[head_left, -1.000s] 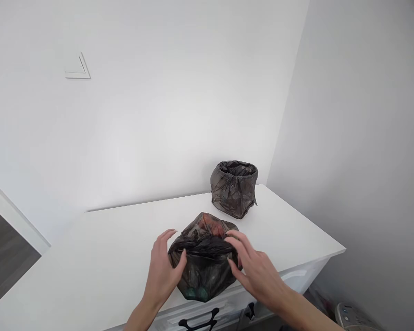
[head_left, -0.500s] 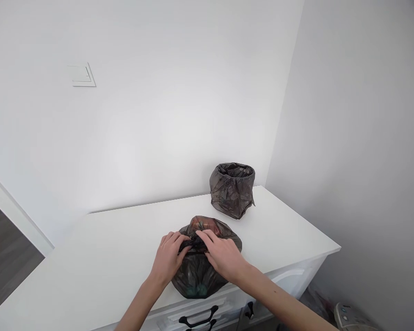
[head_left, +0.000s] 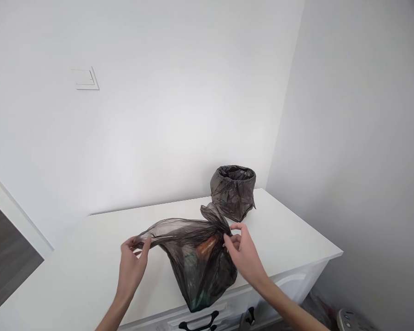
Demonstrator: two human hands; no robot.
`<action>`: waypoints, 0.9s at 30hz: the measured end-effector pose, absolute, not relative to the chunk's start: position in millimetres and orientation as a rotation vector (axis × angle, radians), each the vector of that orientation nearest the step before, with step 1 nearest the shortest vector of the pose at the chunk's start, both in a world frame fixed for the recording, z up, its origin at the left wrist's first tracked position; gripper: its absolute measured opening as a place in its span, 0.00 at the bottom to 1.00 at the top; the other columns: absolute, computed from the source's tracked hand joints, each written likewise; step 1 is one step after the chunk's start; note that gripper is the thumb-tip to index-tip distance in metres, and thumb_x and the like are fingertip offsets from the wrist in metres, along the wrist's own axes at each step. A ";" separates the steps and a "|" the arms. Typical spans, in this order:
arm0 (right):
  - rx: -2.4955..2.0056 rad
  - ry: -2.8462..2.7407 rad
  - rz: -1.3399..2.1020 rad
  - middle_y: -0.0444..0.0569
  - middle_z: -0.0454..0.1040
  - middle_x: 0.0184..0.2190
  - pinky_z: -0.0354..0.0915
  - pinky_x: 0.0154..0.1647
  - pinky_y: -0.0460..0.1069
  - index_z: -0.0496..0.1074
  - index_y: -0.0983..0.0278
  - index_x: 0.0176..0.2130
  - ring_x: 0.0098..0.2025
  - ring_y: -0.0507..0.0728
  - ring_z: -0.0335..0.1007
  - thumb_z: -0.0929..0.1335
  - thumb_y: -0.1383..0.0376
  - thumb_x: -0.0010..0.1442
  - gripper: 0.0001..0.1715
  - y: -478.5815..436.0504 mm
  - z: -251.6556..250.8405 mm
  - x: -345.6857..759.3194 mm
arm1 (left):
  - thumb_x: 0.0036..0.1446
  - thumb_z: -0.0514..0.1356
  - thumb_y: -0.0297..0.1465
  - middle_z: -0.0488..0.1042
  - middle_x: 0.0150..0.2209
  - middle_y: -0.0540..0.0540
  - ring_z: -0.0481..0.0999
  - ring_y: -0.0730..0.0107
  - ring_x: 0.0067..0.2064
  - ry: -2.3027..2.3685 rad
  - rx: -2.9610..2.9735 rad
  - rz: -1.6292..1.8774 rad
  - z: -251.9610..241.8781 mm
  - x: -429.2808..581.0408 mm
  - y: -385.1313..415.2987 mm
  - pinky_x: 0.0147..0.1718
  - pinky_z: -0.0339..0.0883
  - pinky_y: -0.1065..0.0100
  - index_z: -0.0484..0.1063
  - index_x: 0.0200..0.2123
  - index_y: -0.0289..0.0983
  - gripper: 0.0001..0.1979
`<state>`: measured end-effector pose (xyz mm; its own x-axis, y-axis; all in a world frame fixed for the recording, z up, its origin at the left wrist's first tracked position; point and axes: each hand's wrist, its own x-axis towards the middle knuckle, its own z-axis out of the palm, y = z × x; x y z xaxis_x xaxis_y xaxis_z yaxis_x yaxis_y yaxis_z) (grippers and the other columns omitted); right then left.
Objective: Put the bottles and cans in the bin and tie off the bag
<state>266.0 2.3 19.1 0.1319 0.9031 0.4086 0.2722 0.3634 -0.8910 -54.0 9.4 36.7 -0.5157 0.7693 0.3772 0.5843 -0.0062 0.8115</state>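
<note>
A thin black plastic bag [head_left: 182, 257] with orange and green contents showing through lies at the front edge of the white top. My left hand [head_left: 133, 259] pinches a stretched-out end of it, drawn to the left. At the bag's gathered right side, my right hand [head_left: 243, 253] has thumb and fingers closed on the bunched plastic. A loose tuft of the bag stands up above my right fingers. What exactly is inside the bag cannot be made out.
A bin-shaped container lined with black plastic [head_left: 232, 195] stands at the back right, by the wall. The white dresser [head_left: 303, 234] has black drawer handles [head_left: 200, 322]. A light switch [head_left: 86, 78] is on the wall. A pale appliance [head_left: 353, 319] sits low at right.
My left hand has moved left and pulled out an end of the bag. My right hand has shifted slightly right with the other side, and the bunched top is now spread.
</note>
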 end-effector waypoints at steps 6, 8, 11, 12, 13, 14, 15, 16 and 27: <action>-0.662 -2.099 -0.028 0.58 0.71 0.57 0.68 0.60 0.57 0.63 0.62 0.59 0.59 0.60 0.69 0.61 0.75 0.66 0.23 -17.2 45.5 217.3 | 0.68 0.56 0.44 0.76 0.53 0.37 0.72 0.48 0.60 1.802 2.611 1.253 34.0 -28.6 -8.3 0.61 0.62 0.44 0.66 0.58 0.39 0.21; -0.717 -2.312 -0.081 0.57 0.75 0.52 0.65 0.63 0.58 0.67 0.64 0.55 0.60 0.62 0.69 0.61 0.74 0.68 0.18 -5.1 54.4 205.1 | 0.72 0.50 0.42 0.79 0.45 0.44 0.77 0.55 0.53 1.576 2.665 0.848 43.4 -16.0 -15.4 0.60 0.64 0.49 0.70 0.53 0.43 0.16; -0.982 -2.519 -0.109 0.54 0.79 0.39 0.67 0.56 0.57 0.70 0.65 0.46 0.47 0.61 0.76 0.58 0.66 0.75 0.13 15.3 57.6 204.3 | 0.74 0.41 0.41 0.76 0.32 0.48 0.78 0.60 0.40 1.421 2.523 0.500 55.9 -5.6 -31.0 0.47 0.71 0.59 0.72 0.36 0.43 0.22; -1.037 -2.578 -0.113 0.53 0.79 0.36 0.67 0.55 0.57 0.70 0.64 0.44 0.41 0.60 0.77 0.57 0.65 0.76 0.16 18.5 55.9 208.5 | 0.74 0.40 0.41 0.75 0.30 0.48 0.77 0.61 0.37 1.405 2.475 0.443 56.9 -5.8 -36.6 0.41 0.71 0.62 0.70 0.33 0.43 0.24; -1.067 -2.628 -0.112 0.52 0.79 0.34 0.67 0.53 0.56 0.70 0.64 0.43 0.38 0.59 0.77 0.55 0.65 0.76 0.17 19.1 53.1 214.4 | 0.74 0.39 0.41 0.74 0.29 0.48 0.75 0.62 0.34 1.401 2.434 0.410 55.7 -7.6 -41.6 0.36 0.70 0.64 0.68 0.31 0.43 0.24; -1.080 -2.669 -0.102 0.51 0.79 0.33 0.67 0.51 0.55 0.70 0.64 0.42 0.36 0.58 0.76 0.55 0.66 0.76 0.17 17.0 49.5 221.4 | 0.74 0.39 0.40 0.73 0.28 0.48 0.74 0.63 0.31 1.406 2.407 0.396 52.4 -10.7 -45.6 0.33 0.68 0.65 0.66 0.31 0.43 0.23; -1.094 -2.695 -0.083 0.50 0.80 0.33 0.66 0.49 0.54 0.70 0.64 0.43 0.35 0.58 0.76 0.56 0.67 0.75 0.15 12.6 45.4 229.0 | 0.73 0.39 0.39 0.73 0.28 0.48 0.73 0.63 0.30 1.413 2.394 0.392 47.3 -14.5 -48.3 0.31 0.67 0.65 0.65 0.32 0.43 0.21; -1.119 -2.706 -0.055 0.50 0.80 0.35 0.66 0.45 0.53 0.70 0.64 0.45 0.35 0.58 0.76 0.58 0.69 0.74 0.13 6.4 41.0 236.9 | 0.73 0.39 0.37 0.73 0.28 0.47 0.73 0.63 0.29 1.421 2.394 0.390 40.9 -18.4 -49.6 0.30 0.67 0.65 0.65 0.33 0.43 0.20; -1.166 -2.802 0.311 0.59 0.56 0.73 0.73 0.47 0.57 0.43 0.48 0.74 0.57 0.70 0.76 0.77 0.62 0.58 0.60 -37.6 6.5 282.8 | 0.47 0.53 0.14 0.51 0.75 0.40 0.84 0.56 0.42 1.438 2.908 -0.239 13.0 13.3 -26.2 0.33 0.77 0.61 0.52 0.71 0.53 0.50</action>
<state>282.8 -37.6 6.5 -0.7046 0.7096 0.0054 0.6912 0.6880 -0.2212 13.3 -26.2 13.0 0.5999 0.7959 -0.0818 0.7796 -0.6044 -0.1641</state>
